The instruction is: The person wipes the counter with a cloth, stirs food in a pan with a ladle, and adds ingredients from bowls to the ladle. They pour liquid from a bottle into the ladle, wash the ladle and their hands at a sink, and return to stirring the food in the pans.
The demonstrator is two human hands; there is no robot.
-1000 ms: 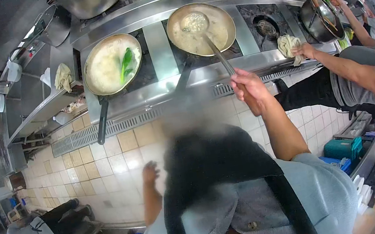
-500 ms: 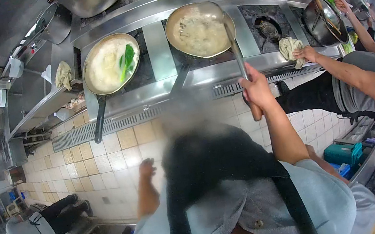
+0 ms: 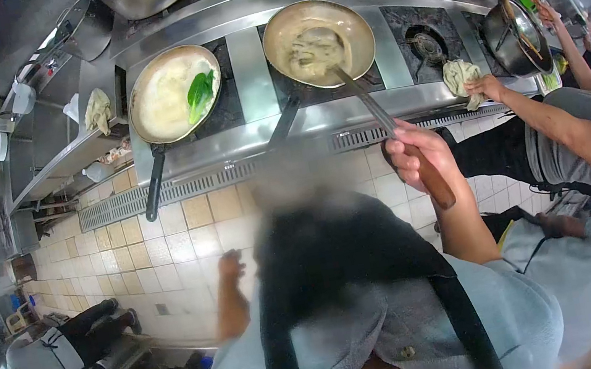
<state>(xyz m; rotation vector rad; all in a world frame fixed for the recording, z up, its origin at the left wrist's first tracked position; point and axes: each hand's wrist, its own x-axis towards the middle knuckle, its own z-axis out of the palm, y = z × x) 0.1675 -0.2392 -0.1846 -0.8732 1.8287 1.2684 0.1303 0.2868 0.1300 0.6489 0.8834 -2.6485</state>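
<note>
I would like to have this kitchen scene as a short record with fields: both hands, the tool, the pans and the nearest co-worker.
Right hand: right hand grips the ladle by its brown handle
Left hand: left hand is away from the stove, with nothing visible in it
Tool: ladle, its bowl in the right pan
Right pan: right pan holds cloudy liquid
Left pan: left pan holds whitish contents and a green leaf
Co-worker: co-worker's hand touches a cloth at the stove's front edge

Ladle [image 3: 369, 102] in R pan [image 3: 357, 26].
</note>
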